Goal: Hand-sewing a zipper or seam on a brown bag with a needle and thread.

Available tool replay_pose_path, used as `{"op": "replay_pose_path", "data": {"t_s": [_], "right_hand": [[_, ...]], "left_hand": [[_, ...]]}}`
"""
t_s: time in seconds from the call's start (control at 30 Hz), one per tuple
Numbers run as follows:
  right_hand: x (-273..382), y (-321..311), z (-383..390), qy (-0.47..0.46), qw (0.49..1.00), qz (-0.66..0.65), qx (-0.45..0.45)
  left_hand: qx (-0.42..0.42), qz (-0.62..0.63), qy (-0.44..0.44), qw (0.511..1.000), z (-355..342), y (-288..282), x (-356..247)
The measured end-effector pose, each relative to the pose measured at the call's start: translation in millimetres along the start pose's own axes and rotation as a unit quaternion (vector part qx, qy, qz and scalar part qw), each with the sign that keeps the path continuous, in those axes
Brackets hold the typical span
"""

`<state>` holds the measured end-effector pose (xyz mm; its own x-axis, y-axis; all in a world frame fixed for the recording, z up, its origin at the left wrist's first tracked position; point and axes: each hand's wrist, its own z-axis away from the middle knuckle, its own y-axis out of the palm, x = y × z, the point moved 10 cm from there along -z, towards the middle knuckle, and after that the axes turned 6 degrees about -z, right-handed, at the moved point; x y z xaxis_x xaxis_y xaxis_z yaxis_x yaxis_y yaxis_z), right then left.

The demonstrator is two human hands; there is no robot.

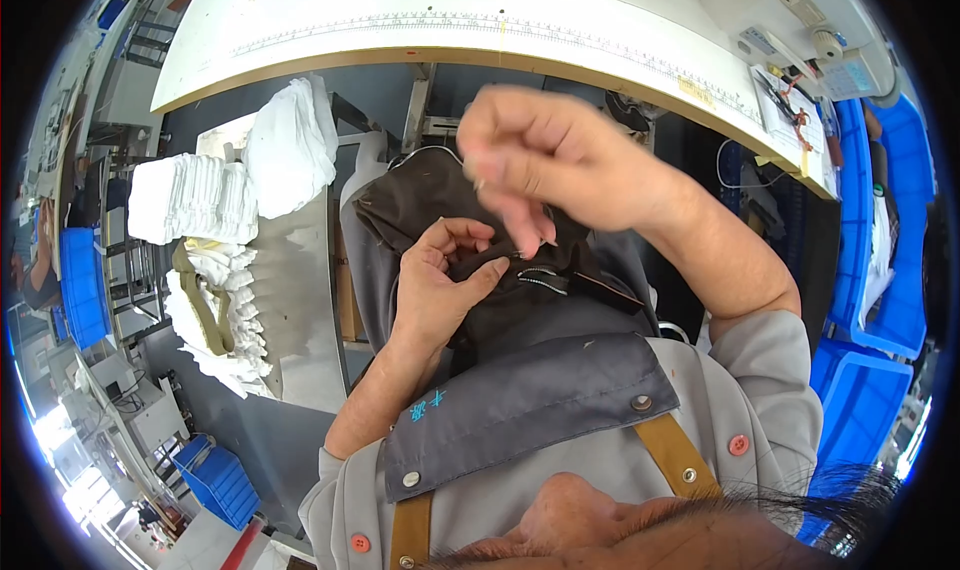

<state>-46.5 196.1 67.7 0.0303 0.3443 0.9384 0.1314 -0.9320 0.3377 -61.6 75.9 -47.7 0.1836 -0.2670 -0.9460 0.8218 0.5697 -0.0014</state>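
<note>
A dark brown fabric piece with silver zipper-like strips lies over my lap. My left hand grips it near those strips, thumb and fingers closed on the cloth. Above it and to the right, my right hand is raised with thumb and forefinger pinched together and the lower fingers curled loosely downward. Whatever that pinch holds, if anything, is too small and blurred to make out.
A white table with a printed ruler spans the top, machine housing and scissors at its right. Folded white fabric is stacked on a metal surface at left. Blue bins stand at right. A co-worker's arm shows far left.
</note>
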Motion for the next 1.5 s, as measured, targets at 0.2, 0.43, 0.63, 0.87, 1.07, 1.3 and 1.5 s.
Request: {"op": "replay_pose_path", "data": {"t_s": [0.2,0.43,0.63,0.87,1.07,1.3,1.5], "right_hand": [[57,-25,3,-0.148,0.986,-0.005,-0.081],[85,-40,13,-0.265,0.937,-0.226,0.004],[82,-120,86,-0.373,0.882,-0.101,-0.27],[-33,-55,83,0.012,0.944,0.293,-0.154],[-28,-3,62,-0.155,0.858,0.487,-0.056],[-37,-16,53,-0.111,0.887,0.447,-0.027],[-26,0,56,-0.217,0.795,0.565,-0.031]], "left_hand": [[0.031,-0.13,0.099,0.986,-2,9,-37],[0.116,0.091,0.22,0.964,-12,5,-72],[0.122,0.208,0.223,0.945,-2,-30,-73],[0.069,0.18,0.2,0.961,2,-23,-74],[0.053,0.033,0.196,0.978,10,-12,-83],[0.055,0.17,0.161,0.971,3,-12,-78],[0.078,0.158,0.183,0.967,-3,-10,-79]]}}
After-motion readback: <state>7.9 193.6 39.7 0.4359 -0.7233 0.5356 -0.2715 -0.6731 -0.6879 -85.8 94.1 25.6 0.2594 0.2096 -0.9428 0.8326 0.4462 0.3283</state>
